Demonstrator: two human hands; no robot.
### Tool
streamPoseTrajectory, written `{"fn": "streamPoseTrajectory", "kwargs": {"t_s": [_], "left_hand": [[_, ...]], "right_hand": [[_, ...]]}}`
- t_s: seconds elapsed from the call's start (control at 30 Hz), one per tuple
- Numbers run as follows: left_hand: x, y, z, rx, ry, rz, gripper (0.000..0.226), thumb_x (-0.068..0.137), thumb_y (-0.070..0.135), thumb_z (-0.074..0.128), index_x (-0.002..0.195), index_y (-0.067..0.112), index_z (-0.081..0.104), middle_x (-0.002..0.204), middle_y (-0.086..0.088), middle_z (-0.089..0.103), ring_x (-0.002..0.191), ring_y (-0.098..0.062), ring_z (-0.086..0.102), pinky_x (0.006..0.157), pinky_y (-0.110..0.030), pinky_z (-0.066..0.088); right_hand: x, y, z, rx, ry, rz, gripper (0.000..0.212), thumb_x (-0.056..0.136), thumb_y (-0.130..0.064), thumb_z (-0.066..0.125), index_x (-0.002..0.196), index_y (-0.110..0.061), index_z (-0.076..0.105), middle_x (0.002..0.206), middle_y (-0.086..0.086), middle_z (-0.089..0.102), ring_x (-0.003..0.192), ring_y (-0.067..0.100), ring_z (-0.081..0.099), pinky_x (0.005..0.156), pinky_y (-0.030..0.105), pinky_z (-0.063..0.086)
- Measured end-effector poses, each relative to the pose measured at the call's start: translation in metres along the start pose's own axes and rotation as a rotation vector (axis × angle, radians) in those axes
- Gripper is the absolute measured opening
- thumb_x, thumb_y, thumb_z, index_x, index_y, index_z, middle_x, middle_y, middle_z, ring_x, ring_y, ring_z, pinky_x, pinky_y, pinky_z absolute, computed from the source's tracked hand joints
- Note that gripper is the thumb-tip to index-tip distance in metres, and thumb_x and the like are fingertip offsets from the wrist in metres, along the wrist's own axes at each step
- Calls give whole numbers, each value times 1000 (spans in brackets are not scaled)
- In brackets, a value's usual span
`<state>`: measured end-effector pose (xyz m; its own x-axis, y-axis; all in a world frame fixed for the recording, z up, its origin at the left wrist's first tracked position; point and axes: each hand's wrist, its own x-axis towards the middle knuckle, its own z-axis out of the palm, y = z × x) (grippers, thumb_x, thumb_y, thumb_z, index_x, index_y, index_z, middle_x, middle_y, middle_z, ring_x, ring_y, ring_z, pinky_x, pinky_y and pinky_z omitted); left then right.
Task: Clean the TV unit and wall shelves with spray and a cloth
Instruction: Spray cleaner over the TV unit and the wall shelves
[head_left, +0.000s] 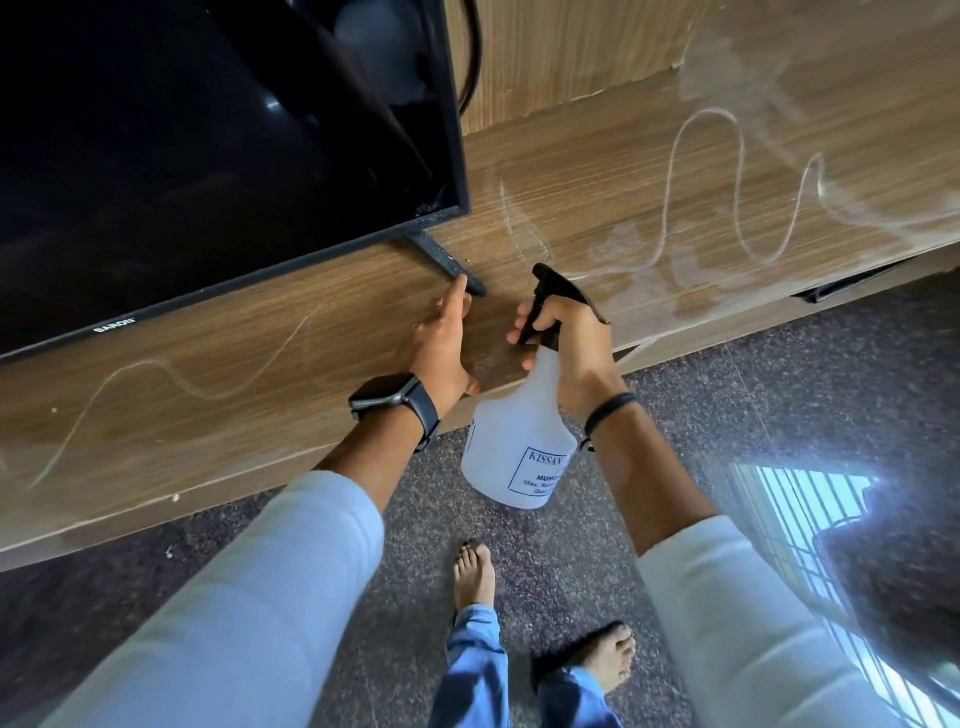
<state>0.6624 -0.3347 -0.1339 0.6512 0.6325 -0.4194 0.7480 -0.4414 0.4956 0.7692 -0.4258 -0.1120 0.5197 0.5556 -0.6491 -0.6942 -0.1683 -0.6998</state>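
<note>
Dark speckled floor (519, 525) ran below both hands. Wood-grain back panel (571, 47) rose beyond them, w/ a black TV (208, 145) up-left. Bright barred window reflection (810, 525) lay lower right on the floor.

TV stand foot (451, 265) sits right at the left hand's (441, 345) fingertips, TV (208, 156) bottom edge low over the unit top (649, 171) beyond it, so that way is blocked. Ahead and right of the spray bottle (519, 441) grip in the right hand (569, 332): bare dusty top, open. Below the grips: open floor (727, 405).
</note>
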Motion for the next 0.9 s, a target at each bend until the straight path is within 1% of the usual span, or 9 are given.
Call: {"fn": "streamPoseTrajectory", "kwargs": {"t_s": [0.07,0.13,0.27,0.37,0.47,0.57,0.67,0.8,0.9], "left_hand": [[0,-1,0,-8,6,2,124,59,-5,82,150,22,2,149,-8,36,131,-30,40,105,-39,37],[0,-1,0,-8,4,-4,125,58,-4,83,150,21,2,149,-9,36,132,-30,39,106,-40,36],[0,-1,0,-11,17,-7,123,59,-5,82,150,20,3,149,-9,35,133,-29,38,108,-41,35],[0,0,0,-7,16,-8,123,59,-5,82,150,20,3,149,-9,34,133,-29,38,107,-39,36],[0,1,-1,-8,21,3,123,59,-8,82,150,20,4,149,-8,35,133,-28,39,106,-36,38],[2,1,0,-16,13,-1,122,61,-13,77,149,24,0,151,-9,32,135,-27,36,104,-37,39],[5,8,6,-25,0,-34,117,67,-15,68,148,30,-4,153,-9,26,134,-31,37,97,-44,46],[9,24,19,-133,31,-96,114,70,-2,75,148,27,-3,156,-4,16,140,-26,25,106,-46,37],[7,35,29,-201,137,-114,109,71,11,79,149,20,2,155,-5,18,141,-23,23,111,-43,30]], "right_hand": [[0,-1,-3,-11,-30,14,25,73,-1,46,88,-4,65,81,8,63,78,23,66,46,22,46],[0,-2,-4,-24,-32,-1,25,77,3,42,85,-4,65,84,8,65,83,21,67,47,23,47],[-1,-6,2,-45,49,-38,19,73,2,42,70,-8,59,67,7,53,56,21,54,41,23,38],[-2,-8,-1,-13,82,-18,22,77,5,38,69,-7,55,65,7,48,55,22,48,39,22,35],[-8,-6,-9,43,54,-51,25,79,7,38,77,-4,60,74,9,56,69,23,60,47,25,48],[-16,-1,-21,102,8,-109,29,78,10,38,85,-4,62,81,10,58,85,24,60,59,33,54],[-28,6,-39,3,55,-193,35,73,4,41,79,-18,69,73,8,58,75,23,58,52,31,46],[-36,21,-65,35,156,-183,38,76,6,37,95,-3,68,66,8,49,57,23,46,42,25,35],[-37,30,-80,26,141,-152,34,74,3,40,97,1,64,68,9,52,61,24,51,42,25,36]]}}
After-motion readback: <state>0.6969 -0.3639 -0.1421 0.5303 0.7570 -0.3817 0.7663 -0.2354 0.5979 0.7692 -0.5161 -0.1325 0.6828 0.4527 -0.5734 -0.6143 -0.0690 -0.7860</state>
